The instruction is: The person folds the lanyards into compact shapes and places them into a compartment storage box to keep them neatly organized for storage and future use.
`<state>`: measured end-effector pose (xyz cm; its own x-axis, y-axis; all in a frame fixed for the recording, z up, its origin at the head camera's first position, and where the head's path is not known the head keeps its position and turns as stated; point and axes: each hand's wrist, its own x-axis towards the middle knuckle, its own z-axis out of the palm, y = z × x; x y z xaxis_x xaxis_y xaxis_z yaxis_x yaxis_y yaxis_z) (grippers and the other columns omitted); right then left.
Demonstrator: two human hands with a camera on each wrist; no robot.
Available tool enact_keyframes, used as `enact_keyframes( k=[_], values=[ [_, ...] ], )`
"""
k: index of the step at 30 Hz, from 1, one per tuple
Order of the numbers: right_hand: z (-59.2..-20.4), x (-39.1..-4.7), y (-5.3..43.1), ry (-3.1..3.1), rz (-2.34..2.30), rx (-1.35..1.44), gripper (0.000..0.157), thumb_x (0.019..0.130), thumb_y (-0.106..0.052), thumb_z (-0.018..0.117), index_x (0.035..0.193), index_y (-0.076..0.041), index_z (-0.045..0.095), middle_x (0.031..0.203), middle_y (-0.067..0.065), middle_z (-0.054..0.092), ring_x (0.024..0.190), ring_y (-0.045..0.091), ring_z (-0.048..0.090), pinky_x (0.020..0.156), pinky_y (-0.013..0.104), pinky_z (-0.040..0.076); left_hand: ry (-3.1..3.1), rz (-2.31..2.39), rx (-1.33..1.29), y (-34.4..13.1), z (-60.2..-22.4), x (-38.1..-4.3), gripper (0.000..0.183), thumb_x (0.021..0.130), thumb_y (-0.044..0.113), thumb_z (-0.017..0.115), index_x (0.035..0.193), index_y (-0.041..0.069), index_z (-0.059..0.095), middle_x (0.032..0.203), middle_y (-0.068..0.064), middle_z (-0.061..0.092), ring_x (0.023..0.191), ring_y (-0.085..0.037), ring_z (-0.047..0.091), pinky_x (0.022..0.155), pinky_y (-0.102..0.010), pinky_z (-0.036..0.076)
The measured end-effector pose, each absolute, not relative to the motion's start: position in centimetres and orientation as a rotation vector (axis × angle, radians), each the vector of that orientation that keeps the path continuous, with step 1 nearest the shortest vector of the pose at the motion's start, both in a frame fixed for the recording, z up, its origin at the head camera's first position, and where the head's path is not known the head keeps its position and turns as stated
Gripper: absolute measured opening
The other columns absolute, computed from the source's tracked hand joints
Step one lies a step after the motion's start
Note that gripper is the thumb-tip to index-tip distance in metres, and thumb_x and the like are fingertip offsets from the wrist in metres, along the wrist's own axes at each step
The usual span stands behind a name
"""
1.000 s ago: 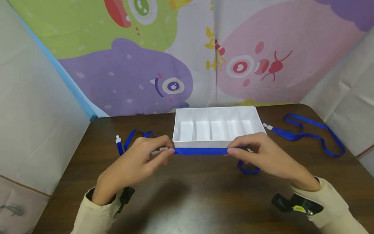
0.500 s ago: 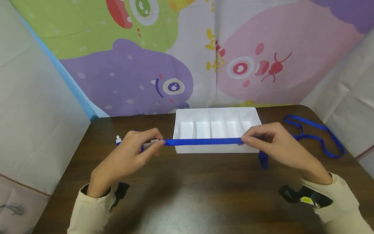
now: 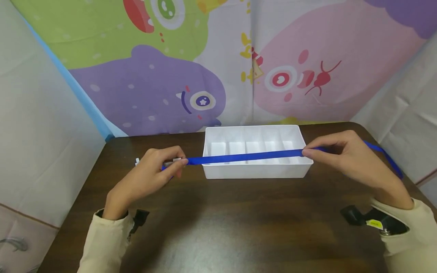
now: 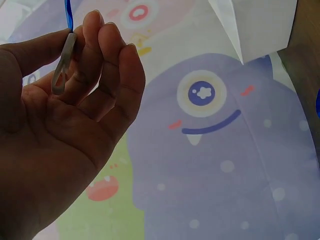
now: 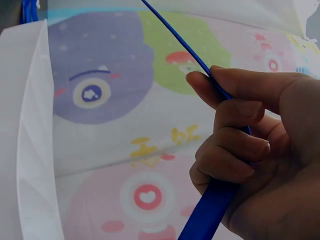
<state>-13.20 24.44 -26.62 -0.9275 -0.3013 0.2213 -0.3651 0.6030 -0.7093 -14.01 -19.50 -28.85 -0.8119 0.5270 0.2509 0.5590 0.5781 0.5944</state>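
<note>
A blue lanyard (image 3: pixel 244 156) is stretched taut between both hands, crossing above the front of a white divided box (image 3: pixel 256 171). My left hand (image 3: pixel 146 178) pinches its end at the whitish clip (image 4: pixel 62 67), between thumb and fingers. My right hand (image 3: pixel 355 163) pinches the strap between thumb and index finger, beyond the box's right end. In the right wrist view, the other fingers curl over the strap (image 5: pixel 210 210), which runs on below the hand. The box has several compartments, and they look bare inside.
Another blue lanyard (image 3: pixel 385 157) lies at the table's right, partly behind the right hand. A white clip (image 3: pixel 137 161) shows behind the left hand. The dark wooden table (image 3: pixel 218 227) ends at a printed cloth backdrop (image 3: pixel 164 94).
My right hand has slid right and away along the strap, lengthening the stretched part. The left hand has moved slightly left and up, still holding the clip end. The box stays put.
</note>
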Motion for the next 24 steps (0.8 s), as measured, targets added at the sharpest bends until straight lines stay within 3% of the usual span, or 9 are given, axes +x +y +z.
enact_keyframes(
  k=[9,16,20,24],
  values=[
    [-26.2,-13.3,26.3,-2.667,1.288,0.610,0.007,0.090,-0.008,0.074,0.092,-0.013,0.078,0.076,0.002,0.069,0.062,0.014,0.054,0.052,0.030,0.041,-2.758,-1.047,-0.921,-20.1,-29.1,-14.6,0.015,0.102,0.023,0.059,0.087,0.025,0.060,0.068,0.013,0.060,0.053,-0.010,0.046,0.050,-0.028,0.040],
    [-25.4,-12.7,28.8,-2.680,1.232,0.573,0.012,0.090,0.001,0.070,0.096,-0.007,0.077,0.083,0.003,0.074,0.070,0.013,0.066,0.062,0.020,0.051,-2.787,-1.071,-0.904,-20.2,-29.4,-14.8,0.014,0.102,0.022,0.060,0.088,0.022,0.061,0.069,0.011,0.061,0.057,-0.011,0.051,0.053,-0.027,0.043],
    [-24.9,-12.3,30.1,-2.649,1.255,0.665,0.018,0.089,0.012,0.066,0.097,-0.001,0.075,0.086,0.004,0.075,0.074,0.011,0.068,0.065,0.017,0.051,-2.788,-1.066,-0.932,-20.1,-29.4,-14.9,0.016,0.102,0.024,0.059,0.087,0.021,0.061,0.069,0.010,0.061,0.057,-0.011,0.051,0.054,-0.028,0.043],
    [-24.9,-12.3,30.8,-2.649,1.294,0.660,0.018,0.089,0.013,0.064,0.099,0.001,0.074,0.086,0.006,0.075,0.075,0.012,0.068,0.068,0.018,0.052,-2.806,-1.067,-0.911,-20.2,-29.5,-14.9,0.015,0.102,0.024,0.059,0.087,0.022,0.061,0.069,0.011,0.062,0.058,-0.012,0.052,0.054,-0.028,0.044]
  ],
)
